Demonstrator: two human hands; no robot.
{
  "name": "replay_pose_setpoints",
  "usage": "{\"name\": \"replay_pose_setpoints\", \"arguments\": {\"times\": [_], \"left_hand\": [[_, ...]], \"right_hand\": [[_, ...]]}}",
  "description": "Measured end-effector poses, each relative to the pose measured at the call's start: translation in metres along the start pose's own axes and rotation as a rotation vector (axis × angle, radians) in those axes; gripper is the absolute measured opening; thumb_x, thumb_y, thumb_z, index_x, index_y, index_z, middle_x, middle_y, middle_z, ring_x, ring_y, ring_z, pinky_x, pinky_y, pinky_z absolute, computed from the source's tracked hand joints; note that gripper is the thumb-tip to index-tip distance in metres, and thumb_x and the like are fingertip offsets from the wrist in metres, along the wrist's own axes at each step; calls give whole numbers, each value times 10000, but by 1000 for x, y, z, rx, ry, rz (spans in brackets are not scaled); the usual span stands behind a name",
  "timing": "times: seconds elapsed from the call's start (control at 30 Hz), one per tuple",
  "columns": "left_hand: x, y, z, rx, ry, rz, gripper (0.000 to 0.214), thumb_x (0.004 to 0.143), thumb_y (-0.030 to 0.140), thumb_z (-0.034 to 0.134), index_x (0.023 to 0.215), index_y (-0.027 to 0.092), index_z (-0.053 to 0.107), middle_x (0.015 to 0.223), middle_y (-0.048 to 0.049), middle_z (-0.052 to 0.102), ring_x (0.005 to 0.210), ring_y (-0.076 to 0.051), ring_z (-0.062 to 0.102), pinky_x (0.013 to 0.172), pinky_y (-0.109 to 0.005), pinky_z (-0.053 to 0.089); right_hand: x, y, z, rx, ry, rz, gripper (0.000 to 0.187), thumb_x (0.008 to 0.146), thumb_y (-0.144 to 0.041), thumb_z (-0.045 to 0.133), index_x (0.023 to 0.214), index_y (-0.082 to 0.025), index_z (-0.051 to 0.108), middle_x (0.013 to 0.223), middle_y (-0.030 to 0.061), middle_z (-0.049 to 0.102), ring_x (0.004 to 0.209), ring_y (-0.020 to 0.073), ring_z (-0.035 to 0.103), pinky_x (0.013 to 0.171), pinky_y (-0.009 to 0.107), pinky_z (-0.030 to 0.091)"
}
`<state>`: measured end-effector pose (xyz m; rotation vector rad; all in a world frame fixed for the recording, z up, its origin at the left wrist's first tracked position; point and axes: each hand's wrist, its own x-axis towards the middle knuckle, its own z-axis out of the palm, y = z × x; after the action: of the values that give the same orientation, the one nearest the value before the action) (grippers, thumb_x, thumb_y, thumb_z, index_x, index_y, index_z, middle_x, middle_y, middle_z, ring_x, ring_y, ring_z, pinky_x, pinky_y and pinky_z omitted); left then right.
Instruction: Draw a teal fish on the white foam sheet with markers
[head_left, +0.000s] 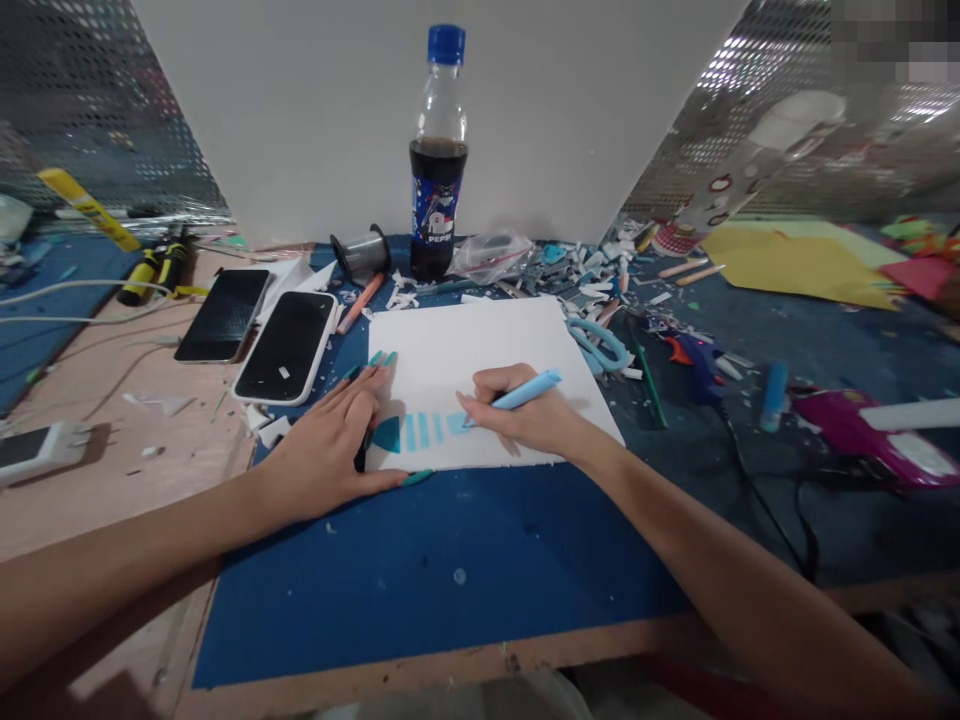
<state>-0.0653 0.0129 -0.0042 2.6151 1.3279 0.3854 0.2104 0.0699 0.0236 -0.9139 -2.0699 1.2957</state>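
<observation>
A sheet of white paper (480,340) lies on the blue mat, marked with light blue stripes (424,430) and a darker teal patch (387,434) along its lower left. My right hand (525,410) grips a light blue marker (529,389), its tip down at the stripes. At the left edge of the sheet rests my left hand (341,435), open, with thumb and fingers apart and touching the paper. Something dark shows beneath its palm; I cannot make out what. Light blue scissors (598,345) lie at the paper's right side, partly on it.
Behind the paper stand a Pepsi bottle (435,170), a spool (361,255) and scattered scraps (585,275). Two phones (289,345) (225,315) lie left. To the right are a glue gun (697,365) with a cord, a magenta tool (862,430) and yellow sheets (795,265).
</observation>
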Motion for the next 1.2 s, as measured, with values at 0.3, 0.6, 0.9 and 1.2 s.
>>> {"name": "replay_pose_setpoints", "arguments": {"times": [0.3, 0.6, 0.9, 1.2], "left_hand": [[0, 2, 1, 66, 35, 32, 571, 912, 757, 505, 1055, 206, 481, 1603, -255, 365, 1506, -384, 328, 1122, -564, 490], [-1, 1, 1, 49, 37, 29, 532, 899, 728, 566, 1013, 219, 462, 1625, -232, 339, 1523, -379, 287, 1155, -546, 464], [-1, 2, 2, 66, 64, 56, 536, 921, 757, 491, 944, 225, 431, 1599, -245, 379, 1503, -384, 340, 1155, -529, 466], [1, 1, 1, 65, 46, 52, 544, 910, 761, 511, 919, 225, 418, 1582, -285, 383, 1499, -394, 343, 1171, -539, 446]], "right_hand": [[0, 0, 0, 13, -24, -3, 431, 858, -235, 618, 568, -216, 300, 513, -71, 348, 491, 66, 312, 500, 259, 262], [-1, 1, 1, 0, -33, -7, 436, 851, -191, 619, 579, -216, 279, 535, -74, 310, 509, 67, 272, 502, 269, 221], [0, 1, 2, -11, 42, -19, 422, 861, -209, 589, 588, -217, 267, 544, -74, 283, 512, 65, 255, 508, 266, 228], [0, -3, 2, 4, 30, -31, 448, 870, -201, 600, 574, -225, 265, 520, -73, 309, 485, 71, 288, 496, 269, 273]]}}
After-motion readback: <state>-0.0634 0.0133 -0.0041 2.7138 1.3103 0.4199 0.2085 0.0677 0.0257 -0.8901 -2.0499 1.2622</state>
